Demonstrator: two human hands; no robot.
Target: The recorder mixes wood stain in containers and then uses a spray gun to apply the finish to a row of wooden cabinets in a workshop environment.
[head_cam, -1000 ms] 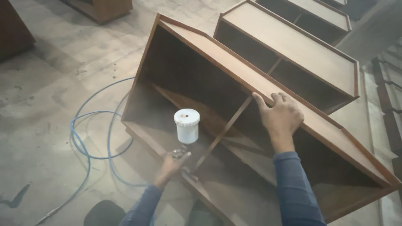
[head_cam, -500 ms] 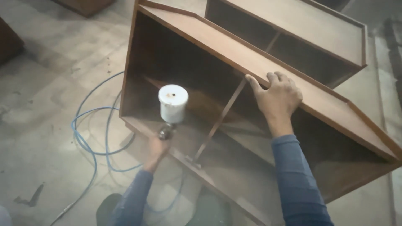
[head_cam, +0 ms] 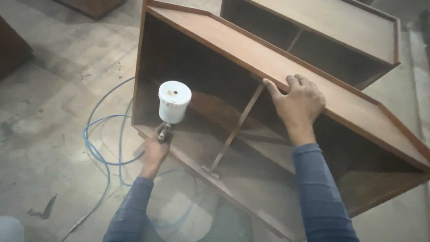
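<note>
**Spray gun at the mouth of a brown wooden cabinet**

The left hand (head_cam: pixel 154 150) is closed around a spray gun (head_cam: pixel 172 110) with a round white cup on top, held at the cabinet's open front near its lower left corner. The right hand (head_cam: pixel 298 103) lies flat, fingers curled over the smooth top edge of the tilted wooden cabinet (head_cam: pixel 358 112). A thin blue hose (head_cam: pixel 96 148) loops over the dusty concrete floor (head_cam: pixel 53 89).

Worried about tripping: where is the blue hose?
In the head view the blue hose loops on the floor, left of the wooden cabinet and the left hand.
</note>
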